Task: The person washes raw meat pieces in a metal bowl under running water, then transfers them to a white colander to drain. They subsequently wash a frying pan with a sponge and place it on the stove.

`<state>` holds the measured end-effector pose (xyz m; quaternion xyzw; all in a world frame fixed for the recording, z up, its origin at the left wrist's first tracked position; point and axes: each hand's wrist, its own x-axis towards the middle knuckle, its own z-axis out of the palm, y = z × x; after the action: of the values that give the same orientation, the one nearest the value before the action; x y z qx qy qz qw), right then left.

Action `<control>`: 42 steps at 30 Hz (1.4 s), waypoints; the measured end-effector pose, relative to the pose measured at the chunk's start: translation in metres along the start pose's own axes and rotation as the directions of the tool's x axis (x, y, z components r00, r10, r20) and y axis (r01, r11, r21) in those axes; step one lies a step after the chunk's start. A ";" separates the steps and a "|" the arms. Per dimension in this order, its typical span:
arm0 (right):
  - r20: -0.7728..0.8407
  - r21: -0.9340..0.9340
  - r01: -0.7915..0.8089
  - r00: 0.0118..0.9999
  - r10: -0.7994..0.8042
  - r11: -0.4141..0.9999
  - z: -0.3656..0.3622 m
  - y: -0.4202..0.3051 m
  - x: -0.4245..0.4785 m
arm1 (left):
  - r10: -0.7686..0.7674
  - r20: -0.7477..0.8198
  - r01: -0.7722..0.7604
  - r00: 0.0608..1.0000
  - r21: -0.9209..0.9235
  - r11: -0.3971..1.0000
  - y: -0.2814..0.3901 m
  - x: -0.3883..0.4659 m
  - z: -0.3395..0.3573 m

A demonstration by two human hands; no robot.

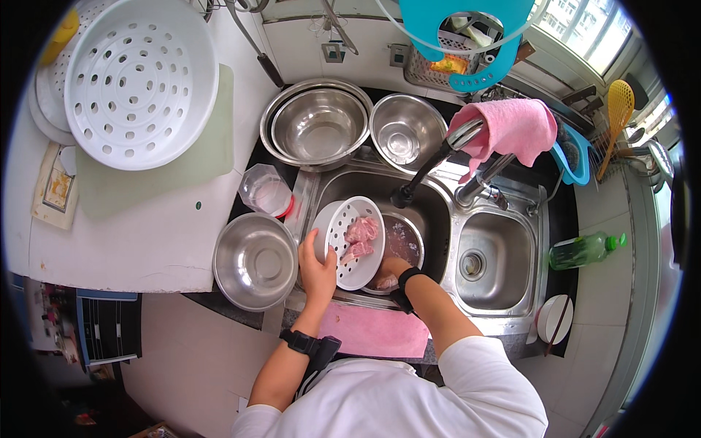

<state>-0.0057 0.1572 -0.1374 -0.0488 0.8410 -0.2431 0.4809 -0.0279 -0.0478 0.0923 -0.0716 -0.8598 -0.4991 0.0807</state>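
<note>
My left hand [317,274] grips the near left rim of a white plastic colander [335,230], which is tilted to the right over the large sink basin. Pieces of raw pink meat [361,232] lie inside it. Beside the colander, a round metal bowl [420,241] of cloudy reddish water stands in the basin. My right hand [390,272] reaches down into that water. Its fingers are partly hidden by the water and wrist, so whether they hold something is unclear.
A steel bowl [241,263] and a clear plastic container [265,189] stand left of the sink [443,274]. Nested steel bowls [320,145] and another bowl [402,123] sit behind. The faucet spout [424,175] hangs over the basin. A green bottle [580,251] lies at right.
</note>
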 end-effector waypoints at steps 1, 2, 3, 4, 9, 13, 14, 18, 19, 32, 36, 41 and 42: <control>-0.017 -0.009 0.025 1.000 -0.026 1.000 -0.003 -0.002 -0.010 | 0.005 -0.003 -0.005 1.000 0.007 1.000 0.000 0.000 0.000; -0.033 -0.018 0.051 0.998 -0.051 0.999 -0.006 -0.005 -0.019 | 0.010 -0.006 -0.010 1.000 0.015 1.000 0.001 0.000 0.000; -0.121 0.038 0.062 0.991 -0.057 0.997 -0.007 -0.004 -0.027 | 0.014 -0.008 -0.014 1.000 0.018 1.000 0.001 0.000 0.001; -0.209 0.093 0.078 0.976 -0.057 0.993 -0.007 -0.003 -0.035 | 0.015 -0.008 -0.015 1.000 0.017 1.000 0.001 -0.001 0.002; -0.309 0.283 0.168 0.948 -0.076 0.944 -0.025 0.009 -0.068 | 0.026 -0.004 -0.026 1.000 0.016 1.000 0.001 0.001 0.004; -0.272 0.694 0.081 0.949 0.157 0.716 -0.055 0.000 -0.128 | 0.003 -0.002 -0.003 1.000 0.019 1.000 -0.001 0.000 0.004; -0.276 0.770 0.119 0.948 0.159 0.627 -0.067 -0.012 -0.152 | 0.000 -0.010 0.000 1.000 0.019 1.000 -0.002 0.000 0.004; -0.488 0.733 0.342 0.867 0.103 0.588 -0.095 -0.032 -0.185 | -0.018 0.005 0.018 1.000 0.025 1.000 -0.006 -0.002 0.008; -0.548 0.701 0.422 0.834 0.056 0.575 -0.098 -0.038 -0.184 | -0.029 0.014 0.029 0.999 0.025 0.999 -0.006 -0.002 0.010; -0.667 0.745 0.539 0.602 0.439 0.393 -0.090 -0.019 -0.144 | -0.433 0.181 0.465 0.883 -0.458 0.757 -0.049 -0.014 0.029; -0.736 0.623 0.283 0.529 0.423 0.730 -0.030 0.040 -0.056 | -0.428 0.155 0.451 0.890 -0.428 0.783 -0.039 -0.006 0.027; -0.696 0.317 0.045 0.690 0.200 0.947 -0.018 0.029 -0.012 | -0.455 0.171 0.480 0.874 -0.451 0.752 -0.002 0.010 0.009; -0.639 0.288 -0.024 0.740 0.211 0.957 -0.023 0.020 -0.014 | -0.472 0.192 0.503 0.860 -0.465 0.728 0.005 0.014 0.005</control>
<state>-0.0140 0.1870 -0.1258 0.1581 0.9184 -0.3218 0.1676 -0.0404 -0.0404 0.0975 0.1234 -0.6907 -0.7054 -0.1004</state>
